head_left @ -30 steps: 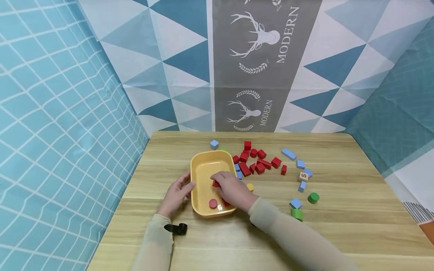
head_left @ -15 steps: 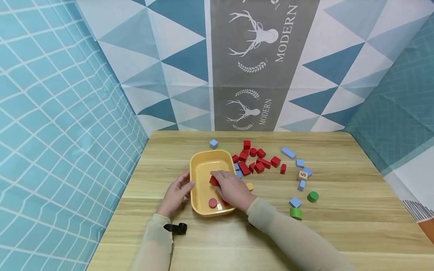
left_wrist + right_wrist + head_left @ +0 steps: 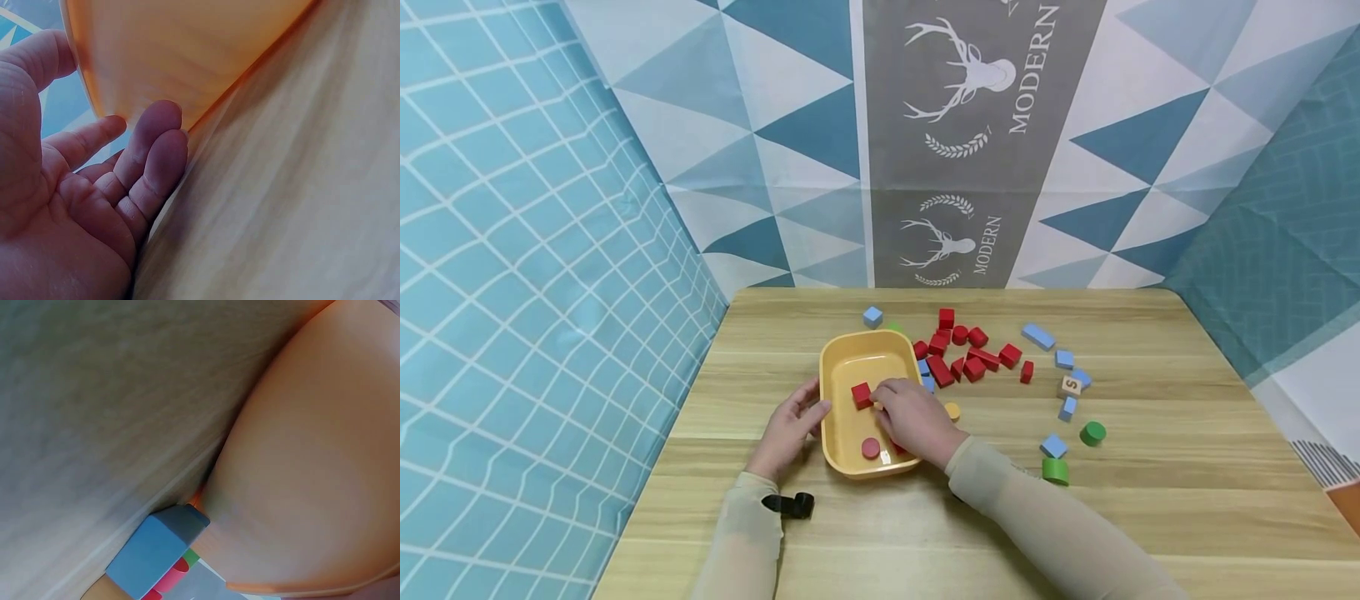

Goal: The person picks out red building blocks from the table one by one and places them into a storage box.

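Observation:
A yellow plastic bin (image 3: pixel 842 446) stands on the wooden table. My left hand (image 3: pixel 790 429) grips its left side, the thumb at the rim and the fingers against the outer wall, which the left wrist view shows close up. Inside the bin lie a red cube (image 3: pixel 862 395) and a round red block (image 3: pixel 870 448). Another red piece (image 3: pixel 900 449) is partly hidden under my right hand (image 3: pixel 917 421). That hand reaches over the right wall, its bent fingertips beside the red cube. The right wrist view shows the bin's outer wall (image 3: pixel 300 456) but not the fingers.
Several red blocks (image 3: pixel 973 369) lie scattered behind and right of the bin. Blue blocks (image 3: pixel 1038 337), green cylinders (image 3: pixel 1093 433), a yellow round piece (image 3: pixel 952 411) and a letter cube (image 3: pixel 1071 386) lie farther right. In the right wrist view a blue block (image 3: pixel 147 556) sits by the bin's wall.
The red cube, earlier in my right fingers, now lies in the bin slightly to the left of them. My left hand and the bin have stayed in place.

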Tool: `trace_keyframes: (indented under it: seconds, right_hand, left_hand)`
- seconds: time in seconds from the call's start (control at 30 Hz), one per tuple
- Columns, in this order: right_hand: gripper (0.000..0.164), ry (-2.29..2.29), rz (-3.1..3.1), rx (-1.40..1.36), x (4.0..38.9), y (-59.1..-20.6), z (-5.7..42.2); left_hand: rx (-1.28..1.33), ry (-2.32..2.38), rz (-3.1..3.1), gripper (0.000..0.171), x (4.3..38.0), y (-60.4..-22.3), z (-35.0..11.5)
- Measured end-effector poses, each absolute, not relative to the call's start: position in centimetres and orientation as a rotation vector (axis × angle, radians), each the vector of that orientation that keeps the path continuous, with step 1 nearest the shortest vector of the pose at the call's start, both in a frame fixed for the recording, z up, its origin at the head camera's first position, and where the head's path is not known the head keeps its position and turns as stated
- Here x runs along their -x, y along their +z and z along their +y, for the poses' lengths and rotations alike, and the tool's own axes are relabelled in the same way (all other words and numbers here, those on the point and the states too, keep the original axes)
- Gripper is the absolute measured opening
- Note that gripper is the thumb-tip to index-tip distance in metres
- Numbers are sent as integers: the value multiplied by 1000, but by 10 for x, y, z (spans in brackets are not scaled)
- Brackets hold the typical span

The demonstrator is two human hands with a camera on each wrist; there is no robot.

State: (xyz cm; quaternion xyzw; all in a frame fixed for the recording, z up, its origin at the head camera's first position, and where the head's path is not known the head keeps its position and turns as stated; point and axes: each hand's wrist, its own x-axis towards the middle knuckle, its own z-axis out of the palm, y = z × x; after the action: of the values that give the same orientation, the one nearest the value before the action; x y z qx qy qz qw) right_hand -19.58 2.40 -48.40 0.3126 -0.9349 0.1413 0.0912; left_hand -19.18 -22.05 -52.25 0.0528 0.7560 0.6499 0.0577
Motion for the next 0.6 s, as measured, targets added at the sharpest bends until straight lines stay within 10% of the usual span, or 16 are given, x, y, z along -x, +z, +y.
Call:
trace_keyframes:
  seconds: [0.6]
  right_hand:
    - [20, 420, -2794, -930, 194, -480, 24]
  left_hand:
    - [-138, 1980, 2259, 58, 192, -522, -221]
